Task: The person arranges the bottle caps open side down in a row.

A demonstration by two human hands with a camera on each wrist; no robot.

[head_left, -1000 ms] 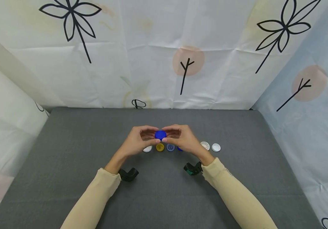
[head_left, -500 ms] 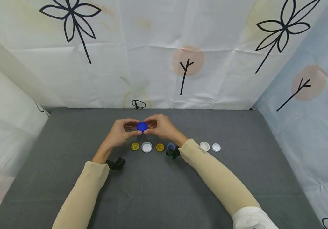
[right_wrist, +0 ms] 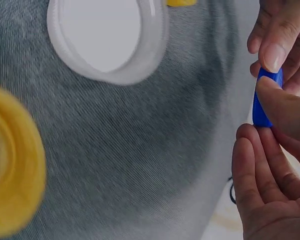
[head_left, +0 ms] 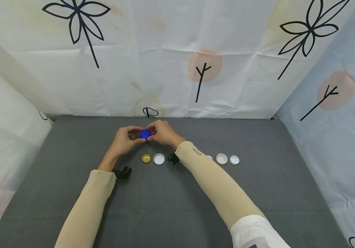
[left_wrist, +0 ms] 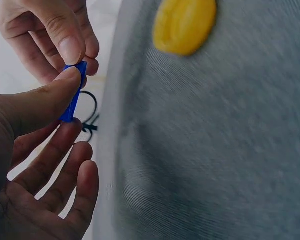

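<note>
A round blue bottle cap (head_left: 145, 134) is held up between both hands, beyond the row of caps in the head view. My left hand (head_left: 124, 140) pinches its left side with thumb and fingertips. From the opposite side my right hand (head_left: 163, 133) pinches it too. The left wrist view shows the blue cap (left_wrist: 74, 95) edge-on, the left thumb (left_wrist: 45, 102) lying across it and the right fingertips at its upper end. Nearest below the hands lie a yellow cap (head_left: 146, 158) and a white cap (head_left: 159, 159), their hollow sides up.
White caps (head_left: 221, 158) (head_left: 234, 159) lie farther right in the row, and another is partly covered by the right sleeve (head_left: 210, 175). A larger yellow cap (right_wrist: 10, 162) shows in the right wrist view. A printed white curtain (head_left: 171, 82) rises behind the grey table (head_left: 81, 137).
Both hands have moved left and away from the body, carrying the blue cap beyond the row. The yellow and white caps on the left came into view; the right forearm now covers the middle caps.
</note>
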